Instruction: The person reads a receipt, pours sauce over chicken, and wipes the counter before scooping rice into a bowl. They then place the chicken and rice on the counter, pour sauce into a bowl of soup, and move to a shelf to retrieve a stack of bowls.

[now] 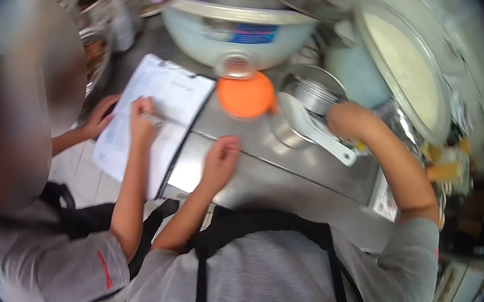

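My left hand (222, 160) is loosely curled over the steel counter, beside the clipboard, and nothing shows in its fingers. My right hand (348, 120) reaches to the rim of a metal pot (290, 135), its fingers bent down and closed; what they hold, if anything, is hidden. Inside the pot stand stacked metal cups (315, 95). A white plastic spoon or scoop (329, 141) leans across the pot, its handle pointing toward me. Left of the pot sits an orange round lid or container (245, 95), with a small clear-rimmed jar (236, 66) just behind it.
To my left a co-worker's hand (144, 124) holds a pen over papers on a clipboard (176, 95). A large lidded tub (226, 31) stands at the back. On the right is another tub with a pale round lid (404, 62). The steel counter (296, 189) runs before me.
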The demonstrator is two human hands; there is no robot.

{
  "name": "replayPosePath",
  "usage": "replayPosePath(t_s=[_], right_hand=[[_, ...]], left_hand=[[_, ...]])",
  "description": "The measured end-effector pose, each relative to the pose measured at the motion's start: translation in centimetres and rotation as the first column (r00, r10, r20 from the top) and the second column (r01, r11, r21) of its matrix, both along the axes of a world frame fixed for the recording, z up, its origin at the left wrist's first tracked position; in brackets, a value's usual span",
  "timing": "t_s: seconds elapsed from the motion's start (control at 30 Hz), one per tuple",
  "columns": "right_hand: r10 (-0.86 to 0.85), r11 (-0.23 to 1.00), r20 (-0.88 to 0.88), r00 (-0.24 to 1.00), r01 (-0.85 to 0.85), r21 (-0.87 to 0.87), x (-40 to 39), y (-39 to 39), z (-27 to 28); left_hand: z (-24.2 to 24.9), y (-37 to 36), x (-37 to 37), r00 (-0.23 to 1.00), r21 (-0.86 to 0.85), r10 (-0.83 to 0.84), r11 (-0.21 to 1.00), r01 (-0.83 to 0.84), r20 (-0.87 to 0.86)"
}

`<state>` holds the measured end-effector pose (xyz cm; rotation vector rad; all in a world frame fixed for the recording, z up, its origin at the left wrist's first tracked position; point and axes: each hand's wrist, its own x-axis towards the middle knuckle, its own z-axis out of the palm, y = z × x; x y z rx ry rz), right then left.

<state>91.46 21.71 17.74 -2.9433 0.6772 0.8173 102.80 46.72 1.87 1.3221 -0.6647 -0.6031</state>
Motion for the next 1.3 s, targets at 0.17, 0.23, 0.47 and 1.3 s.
replayPosePath(t_s=[0.17, 0.23, 0.47, 1.3], right_hand=[[-0.094, 0.988, -0.11, 0.989, 0.106, 0.111, 0.6, -0.5, -1.9], [-0.23, 0.947, -0.157, 0.961, 0.258, 0.193, 0.8, -0.1, -1.2], [0.17, 0.941, 0.097, 0.981, -0.132, -0.312, -1.0, -0.4, -3.1], [-0.039, 0.869, 0.52, 0.853, 0.285, -0.404, -9.4, 0.7, 5.2]], left_hand=[[2.5, -0.3, -1.9, 0.98, 0.054, -0.188, 0.981, 0.184, 0.064], [2.8, 0.3, -2.6, 0.971, 0.058, -0.228, 0.973, 0.224, 0.079], [1.6, 3.0, -2.9, 0.986, 0.09, -0.16, 0.984, 0.156, 0.039], [-1.1, 3.2, -3.3, 0.972, 0.145, -0.226, 0.961, 0.234, -0.068]])
